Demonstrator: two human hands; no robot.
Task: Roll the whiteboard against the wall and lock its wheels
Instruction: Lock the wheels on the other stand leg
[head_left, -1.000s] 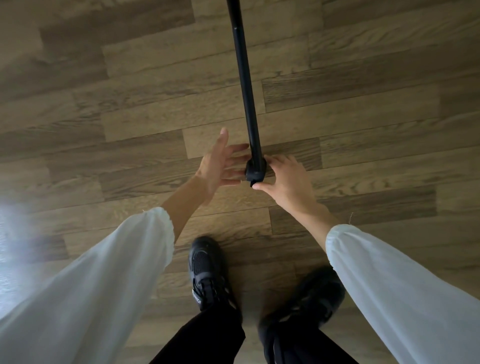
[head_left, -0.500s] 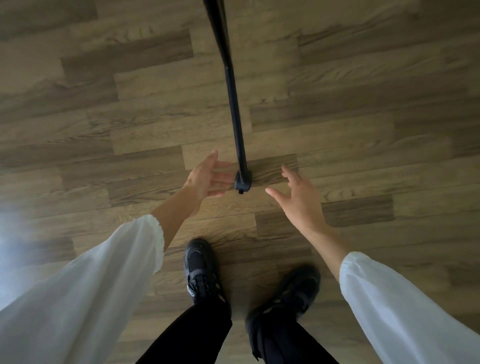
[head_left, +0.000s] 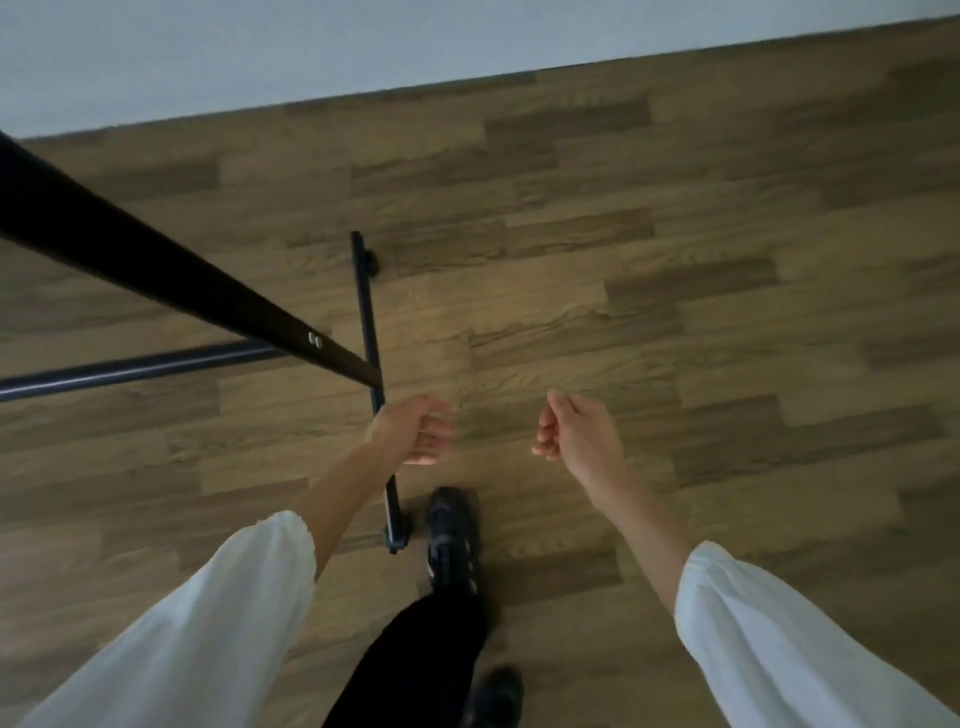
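Whiteboard frame (head_left: 156, 270) at left, foot bar (head_left: 370, 332) pointing toward wall (head_left: 311, 47), strip of floor between. Near caster (head_left: 397, 535) no longer handled: left hand (head_left: 410, 428) lifted away, fingers loosely curled, empty. Shoe (head_left: 449, 535) just beside that caster. Right hand (head_left: 576, 426) likewise off, loosely curled, empty. Likely near lock set; far caster (head_left: 371, 262) perhaps next.

The whiteboard stand (head_left: 156, 267) is smooth black metal, the floor (head_left: 623, 312) matt wood-grain planks, the sleeves (head_left: 779, 649) cloth.
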